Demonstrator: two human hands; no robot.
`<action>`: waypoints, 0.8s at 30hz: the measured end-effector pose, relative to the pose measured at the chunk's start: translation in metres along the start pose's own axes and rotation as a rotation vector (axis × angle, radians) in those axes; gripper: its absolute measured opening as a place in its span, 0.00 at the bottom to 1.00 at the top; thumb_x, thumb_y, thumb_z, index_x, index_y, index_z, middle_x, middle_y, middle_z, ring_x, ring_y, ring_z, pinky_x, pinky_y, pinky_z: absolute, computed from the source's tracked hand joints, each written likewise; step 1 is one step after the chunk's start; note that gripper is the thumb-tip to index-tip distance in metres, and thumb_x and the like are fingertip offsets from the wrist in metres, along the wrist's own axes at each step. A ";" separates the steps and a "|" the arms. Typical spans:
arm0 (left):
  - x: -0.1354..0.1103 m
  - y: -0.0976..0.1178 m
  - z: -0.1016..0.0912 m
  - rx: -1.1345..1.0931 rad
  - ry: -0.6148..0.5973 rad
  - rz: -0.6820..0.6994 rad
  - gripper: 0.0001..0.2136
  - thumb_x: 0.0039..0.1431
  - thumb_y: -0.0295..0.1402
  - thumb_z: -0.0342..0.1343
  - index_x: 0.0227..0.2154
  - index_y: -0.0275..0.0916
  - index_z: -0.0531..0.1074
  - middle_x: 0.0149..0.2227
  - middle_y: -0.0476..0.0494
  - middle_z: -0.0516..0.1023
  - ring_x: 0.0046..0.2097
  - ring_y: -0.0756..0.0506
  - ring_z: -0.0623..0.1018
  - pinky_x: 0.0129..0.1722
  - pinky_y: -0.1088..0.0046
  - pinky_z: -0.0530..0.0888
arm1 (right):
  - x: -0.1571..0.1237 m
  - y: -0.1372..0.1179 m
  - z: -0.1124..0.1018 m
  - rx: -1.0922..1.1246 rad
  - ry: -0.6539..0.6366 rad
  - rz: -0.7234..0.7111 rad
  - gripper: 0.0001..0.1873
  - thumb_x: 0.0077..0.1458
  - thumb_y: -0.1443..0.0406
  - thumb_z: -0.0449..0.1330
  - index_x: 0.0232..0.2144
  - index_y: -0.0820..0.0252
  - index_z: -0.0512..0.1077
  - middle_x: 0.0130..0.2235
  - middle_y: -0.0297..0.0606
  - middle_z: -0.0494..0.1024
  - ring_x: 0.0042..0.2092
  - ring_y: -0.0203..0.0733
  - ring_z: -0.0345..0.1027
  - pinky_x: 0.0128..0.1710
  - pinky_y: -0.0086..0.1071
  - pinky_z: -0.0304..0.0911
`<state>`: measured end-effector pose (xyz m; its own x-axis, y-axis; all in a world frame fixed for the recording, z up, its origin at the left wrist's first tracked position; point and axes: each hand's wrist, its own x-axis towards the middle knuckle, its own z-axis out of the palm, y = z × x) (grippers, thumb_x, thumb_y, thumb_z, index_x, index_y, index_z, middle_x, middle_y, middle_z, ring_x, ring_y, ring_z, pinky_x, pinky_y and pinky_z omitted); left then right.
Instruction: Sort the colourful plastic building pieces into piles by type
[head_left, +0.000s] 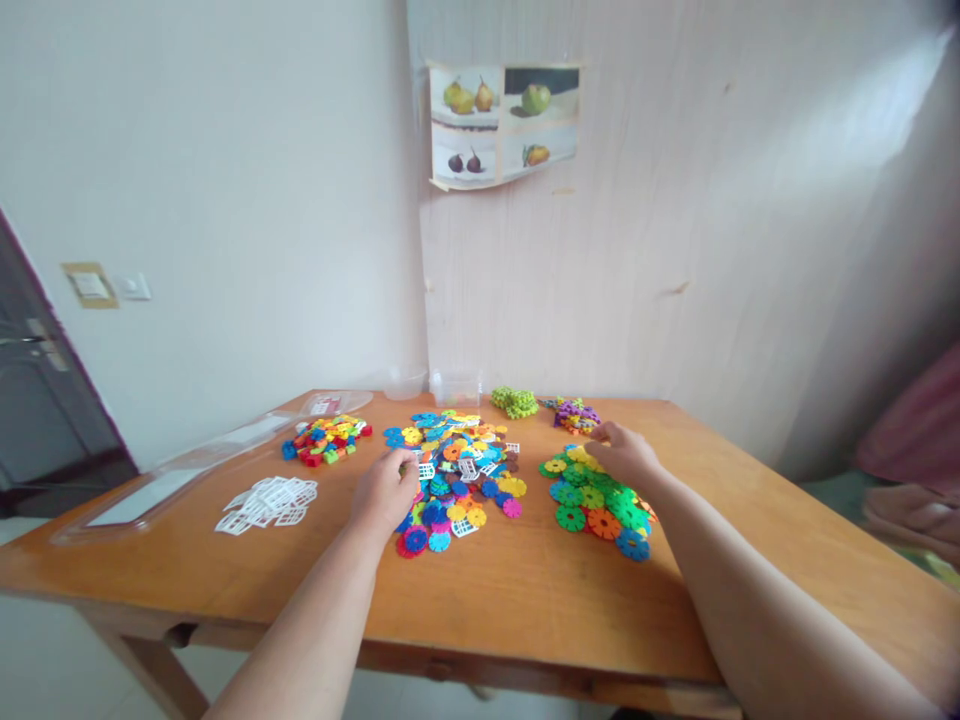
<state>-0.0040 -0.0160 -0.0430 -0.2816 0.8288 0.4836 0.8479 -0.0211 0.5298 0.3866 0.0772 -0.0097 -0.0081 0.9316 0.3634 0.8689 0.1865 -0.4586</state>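
A mixed pile of flat, notched plastic discs (437, 513) lies in the middle of the table, with white grid pieces among them. At the left edge of this pile is my left hand (384, 492), its fingers curled together; what they hold, if anything, is hidden. To the right sits a second heap of discs (604, 522), mostly green, with some yellow, orange and blue ones. My right hand (624, 452) reaches over the back of that heap. Its fingers are bent and close together, and anything in them is too small to make out.
White grid pieces (268, 502) lie at the left, with colourful bricks (330, 440) behind them. Lime-green pieces (514, 402) and purple pieces (576, 415) sit at the back. A clear tub (457, 388) stands near the wall; a long clear lid (180, 470) lies left on the wooden table (480, 610).
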 end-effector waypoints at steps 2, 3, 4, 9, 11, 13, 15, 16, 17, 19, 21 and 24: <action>0.000 0.000 -0.001 -0.018 0.014 -0.004 0.11 0.62 0.35 0.49 0.39 0.41 0.76 0.43 0.42 0.82 0.44 0.43 0.79 0.43 0.70 0.71 | -0.004 -0.008 -0.002 0.003 0.045 -0.034 0.15 0.54 0.57 0.56 0.41 0.56 0.74 0.44 0.43 0.80 0.46 0.51 0.70 0.42 0.37 0.60; 0.000 0.000 -0.001 -0.028 0.022 -0.007 0.11 0.62 0.33 0.48 0.40 0.41 0.76 0.43 0.42 0.82 0.45 0.43 0.79 0.44 0.69 0.71 | -0.006 -0.013 -0.002 0.007 0.063 -0.058 0.14 0.55 0.57 0.55 0.40 0.56 0.74 0.44 0.42 0.80 0.47 0.51 0.69 0.43 0.37 0.60; 0.000 0.000 -0.001 -0.036 0.029 -0.011 0.12 0.62 0.32 0.48 0.41 0.41 0.76 0.44 0.41 0.81 0.45 0.43 0.79 0.45 0.69 0.71 | -0.009 -0.019 -0.002 0.014 0.077 -0.086 0.14 0.55 0.58 0.55 0.40 0.56 0.73 0.45 0.42 0.80 0.47 0.50 0.69 0.44 0.37 0.59; -0.001 -0.001 0.000 -0.089 0.038 -0.040 0.12 0.62 0.32 0.50 0.43 0.40 0.76 0.43 0.39 0.81 0.45 0.42 0.79 0.47 0.67 0.72 | -0.031 -0.053 0.003 0.064 0.077 -0.272 0.11 0.58 0.59 0.53 0.39 0.56 0.71 0.44 0.40 0.78 0.46 0.45 0.69 0.44 0.33 0.59; 0.000 -0.003 0.000 -0.133 0.065 -0.063 0.11 0.61 0.31 0.50 0.43 0.40 0.76 0.44 0.39 0.81 0.46 0.42 0.79 0.48 0.67 0.72 | -0.041 -0.066 0.007 0.077 0.036 -0.355 0.09 0.59 0.60 0.52 0.36 0.56 0.70 0.39 0.38 0.78 0.43 0.42 0.69 0.41 0.31 0.59; 0.001 -0.006 0.000 -0.189 0.112 -0.097 0.11 0.61 0.30 0.50 0.42 0.40 0.76 0.45 0.39 0.81 0.48 0.41 0.79 0.49 0.66 0.72 | -0.052 -0.079 0.011 0.082 -0.020 -0.426 0.09 0.60 0.60 0.52 0.32 0.56 0.69 0.34 0.36 0.77 0.37 0.40 0.69 0.36 0.30 0.57; 0.003 -0.011 0.000 -0.246 0.163 -0.132 0.11 0.61 0.30 0.50 0.42 0.40 0.76 0.45 0.39 0.81 0.48 0.41 0.79 0.50 0.65 0.71 | -0.063 -0.089 0.016 0.085 -0.079 -0.489 0.11 0.61 0.60 0.52 0.28 0.56 0.67 0.30 0.34 0.75 0.32 0.38 0.67 0.31 0.29 0.54; 0.004 -0.013 0.000 -0.271 0.184 -0.148 0.11 0.60 0.29 0.50 0.41 0.40 0.76 0.45 0.39 0.81 0.48 0.41 0.79 0.50 0.65 0.72 | -0.068 -0.094 0.019 0.086 -0.111 -0.522 0.12 0.61 0.60 0.52 0.26 0.56 0.67 0.29 0.33 0.74 0.30 0.36 0.65 0.30 0.29 0.52; 0.005 -0.016 0.000 -0.293 0.201 -0.163 0.11 0.60 0.29 0.50 0.41 0.40 0.76 0.44 0.39 0.81 0.48 0.42 0.79 0.50 0.65 0.72 | -0.073 -0.098 0.021 0.082 -0.145 -0.556 0.13 0.61 0.60 0.52 0.25 0.56 0.66 0.28 0.33 0.74 0.29 0.36 0.65 0.29 0.29 0.51; 0.005 -0.020 0.000 -0.323 0.220 -0.193 0.10 0.60 0.30 0.50 0.40 0.40 0.75 0.44 0.40 0.81 0.47 0.42 0.79 0.49 0.65 0.72 | -0.082 -0.104 0.026 0.051 -0.213 -0.619 0.15 0.61 0.59 0.53 0.24 0.56 0.66 0.27 0.33 0.74 0.28 0.35 0.63 0.28 0.29 0.49; 0.004 -0.021 -0.001 -0.340 0.209 -0.221 0.10 0.60 0.32 0.51 0.39 0.40 0.75 0.44 0.39 0.81 0.47 0.42 0.79 0.48 0.65 0.73 | -0.089 -0.107 0.031 0.021 -0.272 -0.677 0.16 0.62 0.58 0.52 0.24 0.56 0.66 0.28 0.34 0.75 0.28 0.35 0.64 0.28 0.29 0.48; 0.000 -0.016 -0.002 -0.382 0.133 -0.247 0.09 0.58 0.33 0.53 0.39 0.39 0.75 0.42 0.39 0.81 0.45 0.42 0.79 0.46 0.66 0.73 | -0.096 -0.109 0.038 0.033 -0.318 -0.742 0.13 0.63 0.60 0.51 0.27 0.56 0.68 0.30 0.34 0.77 0.31 0.36 0.67 0.30 0.29 0.50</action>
<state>-0.0188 -0.0169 -0.0498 -0.5300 0.7568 0.3826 0.5291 -0.0575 0.8466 0.2738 -0.0209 -0.0260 -0.7215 0.6049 0.3369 0.5671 0.7954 -0.2138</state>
